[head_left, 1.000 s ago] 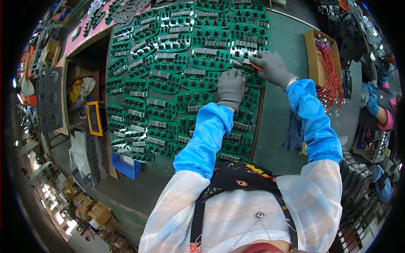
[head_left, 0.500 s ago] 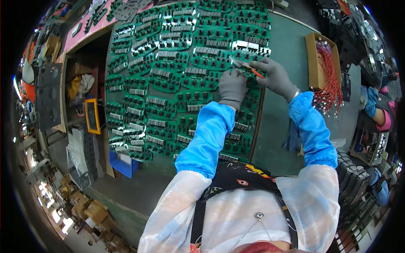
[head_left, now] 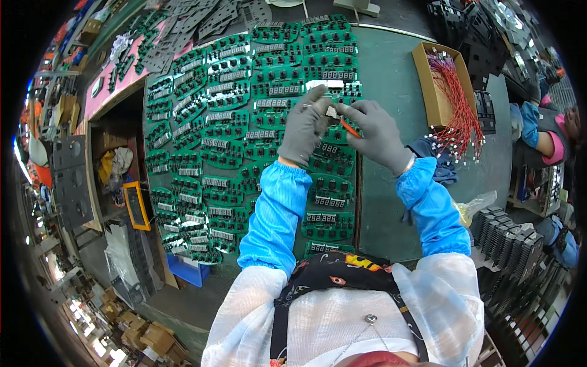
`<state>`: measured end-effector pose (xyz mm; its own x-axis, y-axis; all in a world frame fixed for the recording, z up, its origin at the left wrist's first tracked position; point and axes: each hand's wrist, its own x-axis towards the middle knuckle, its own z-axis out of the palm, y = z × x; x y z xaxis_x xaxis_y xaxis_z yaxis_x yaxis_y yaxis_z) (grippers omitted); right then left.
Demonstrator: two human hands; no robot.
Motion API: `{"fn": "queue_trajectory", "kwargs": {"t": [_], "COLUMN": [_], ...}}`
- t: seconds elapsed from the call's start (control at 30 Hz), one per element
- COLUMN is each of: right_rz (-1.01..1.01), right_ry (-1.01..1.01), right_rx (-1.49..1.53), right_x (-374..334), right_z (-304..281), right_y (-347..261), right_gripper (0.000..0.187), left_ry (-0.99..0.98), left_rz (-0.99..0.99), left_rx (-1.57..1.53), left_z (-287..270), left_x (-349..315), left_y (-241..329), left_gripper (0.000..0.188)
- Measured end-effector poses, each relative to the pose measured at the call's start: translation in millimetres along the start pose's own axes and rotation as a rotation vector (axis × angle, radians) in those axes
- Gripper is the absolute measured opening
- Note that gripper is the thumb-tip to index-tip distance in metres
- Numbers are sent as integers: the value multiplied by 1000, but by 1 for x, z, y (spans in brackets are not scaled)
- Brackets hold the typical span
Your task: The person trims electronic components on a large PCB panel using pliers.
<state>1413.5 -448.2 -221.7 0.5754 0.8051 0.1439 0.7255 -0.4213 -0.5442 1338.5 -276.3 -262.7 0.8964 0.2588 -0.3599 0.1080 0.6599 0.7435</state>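
Observation:
My right hand [head_left: 374, 129], in a grey glove, is closed around a small tool with an orange handle [head_left: 350, 127]; its kind does not show clearly. A pale bit [head_left: 332, 113] shows at the tool's far end, between my hands. Just left of it, my left hand [head_left: 304, 129], also gloved in grey, has its fingers bent together at the tool's tip. What they pinch, if anything, is hidden. Both hands are over rows of green circuit boards [head_left: 224, 153] with digit displays and black buttons, which cover the left part of the green table [head_left: 388, 214].
At the right stands a cardboard box [head_left: 428, 92] with red wires [head_left: 458, 101] spilling over its near side. A dark blue cloth [head_left: 437, 160] lies below it. Black panels [head_left: 202, 21] are piled at the far left. Another person's arm [head_left: 538, 134] shows at the right edge.
Both hands have shifted left in the picture, and the left hand has turned, its fingers now pointing up toward the tool. The view has shifted somewhat. The orange-handled tool stays in the right hand.

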Motion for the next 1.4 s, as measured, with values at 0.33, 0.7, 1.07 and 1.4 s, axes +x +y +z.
{"fn": "queue_trajectory", "kwargs": {"t": [0.33,0.7,1.07,1.4], "right_rz": [125,-348,-406,-512], "right_ry": [-32,-100,-116,-91], "right_rx": [-238,-605,-718,-775], "right_x": [19,52,49,47], "right_z": [-2,4,21,23], "right_y": [100,118,123,131], "right_gripper": [47,39,40,47], "left_ry": [180,288,353,356], "left_rz": [276,473,549,546], "left_rx": [1506,1863,1856,1847], "left_z": [14,4,5,5], "left_x": [39,52,53,55], "left_y": [6,-40,-44,-46], "left_gripper": [33,13,10,9]}}
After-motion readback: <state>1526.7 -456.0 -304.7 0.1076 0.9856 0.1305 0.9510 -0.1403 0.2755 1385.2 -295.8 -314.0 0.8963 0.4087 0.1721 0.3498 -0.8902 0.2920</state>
